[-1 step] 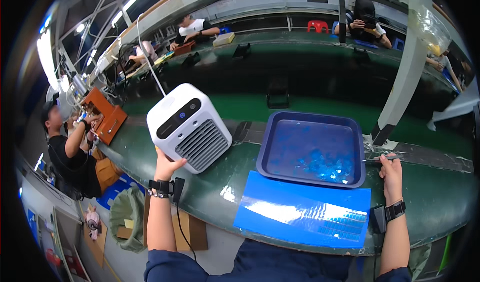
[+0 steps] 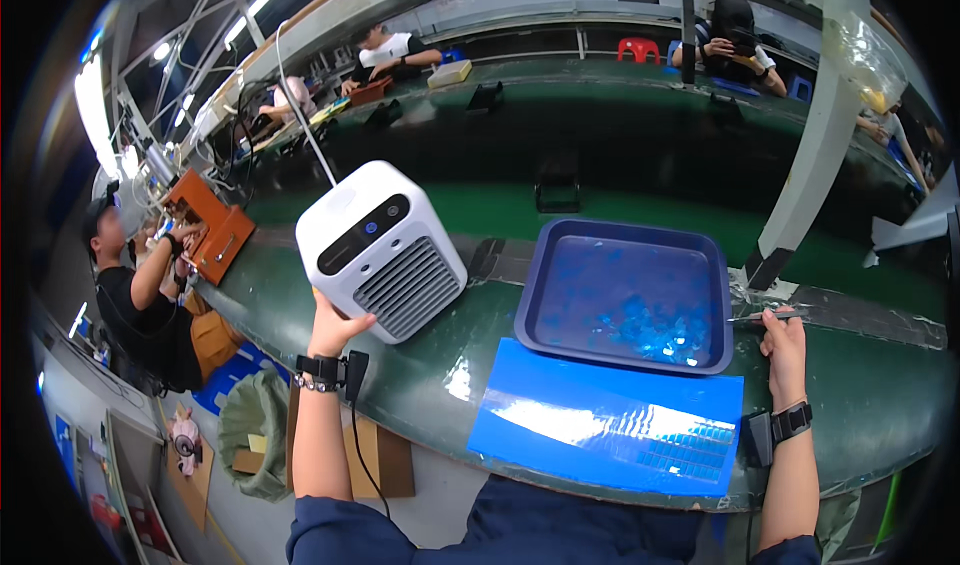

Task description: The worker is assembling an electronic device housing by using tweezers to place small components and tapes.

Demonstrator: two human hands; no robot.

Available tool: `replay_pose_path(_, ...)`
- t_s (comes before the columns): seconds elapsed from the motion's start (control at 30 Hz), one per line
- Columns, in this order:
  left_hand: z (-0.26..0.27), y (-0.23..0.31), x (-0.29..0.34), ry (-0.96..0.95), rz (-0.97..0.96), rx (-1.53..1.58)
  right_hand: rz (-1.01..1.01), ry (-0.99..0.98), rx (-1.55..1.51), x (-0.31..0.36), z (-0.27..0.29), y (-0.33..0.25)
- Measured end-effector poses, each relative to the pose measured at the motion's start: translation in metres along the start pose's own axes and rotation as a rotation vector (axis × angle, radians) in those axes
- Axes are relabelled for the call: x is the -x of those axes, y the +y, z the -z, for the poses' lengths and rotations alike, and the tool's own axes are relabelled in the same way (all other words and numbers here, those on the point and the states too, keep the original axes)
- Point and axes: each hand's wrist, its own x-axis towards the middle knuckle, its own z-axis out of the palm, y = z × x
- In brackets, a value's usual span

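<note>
My left hand (image 2: pixel 337 327) grips the lower left of a white box-shaped desktop air cooler (image 2: pixel 330 227); its thumb lies across the front, its other fingers are mostly hidden. The cooler has a dark control strip, a grey slatted grille and a white cable at its top. My right hand (image 2: pixel 785 350) is closed on thin metal tweezers (image 2: pixel 765 317), whose tip points left at the rim of a dark blue tray (image 2: pixel 537 295). Small shiny blue pieces (image 2: pixel 655 333) lie in that tray, mostly at its near right. Below it, a bright blue sheet (image 2: pixel 520 445) carries rows of small rectangular pieces at its right end.
A slanted grey post (image 2: pixel 805 185) stands behind the tray. The dark green bench (image 2: pixel 420 390) curves along my front. At left a person (image 2: pixel 150 295) works at an orange box (image 2: pixel 225 250); others sit across the belt (image 2: pixel 640 155). A green bag-lined bin (image 2: pixel 250 430) stands below.
</note>
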Motion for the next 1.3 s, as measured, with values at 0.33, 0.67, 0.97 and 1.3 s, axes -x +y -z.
replay_pose_path(0.33,-0.033,0.016,0.008,0.254,0.098,-0.011,0.007,-0.056,0.041,-0.005,0.003,0.002)
replay_pose_path(0.67,-0.046,0.022,0.006,0.351,0.012,-0.185,0.019,-0.043,0.026,-0.001,0.000,-0.001)
replay_pose_path(0.97,-0.036,0.007,0.005,0.464,0.059,-0.171,0.013,-0.056,0.016,-0.001,-0.001,-0.001)
replay_pose_path(1.3,-0.038,0.011,0.018,0.309,0.107,-0.218,0.027,-0.055,0.024,-0.002,-0.001,-0.001)
